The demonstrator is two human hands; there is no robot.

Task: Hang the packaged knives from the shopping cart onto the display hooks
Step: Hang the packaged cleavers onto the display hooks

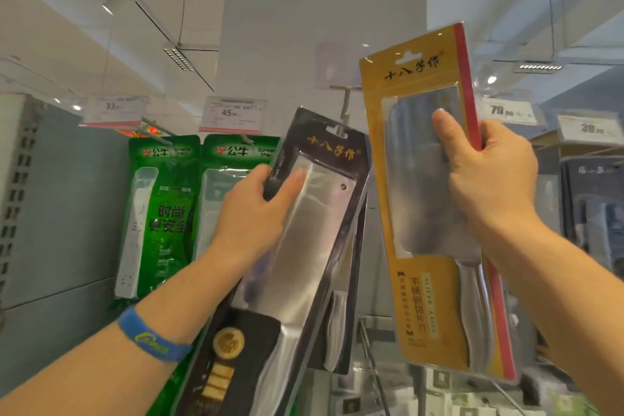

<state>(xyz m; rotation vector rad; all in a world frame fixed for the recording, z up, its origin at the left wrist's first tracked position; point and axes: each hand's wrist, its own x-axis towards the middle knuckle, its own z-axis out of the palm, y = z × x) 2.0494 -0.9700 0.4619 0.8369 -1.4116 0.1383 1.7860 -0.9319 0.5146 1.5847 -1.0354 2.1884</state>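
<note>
Yellow knife pack point(413, 68) and black knife pack point(334, 152) are both showing 十八子作. Left green pack point(165, 153) and right green pack point(236, 150) are reading 公牛. Price tags are running: first tag point(114, 108) 33, second tag point(233, 113) 45, third tag point(506, 110) 79, fourth tag point(589, 128) 39.

left hand point(256, 209): raised, gripping black knife pack point(314, 233) | right hand point(489, 176): raised, gripping yellow knife pack point(418, 199)

White square pillar point(320, 10), ceiling track lights point(179, 59), grey perforated shelf panel point(20, 179), price tags point(233, 113)
</note>
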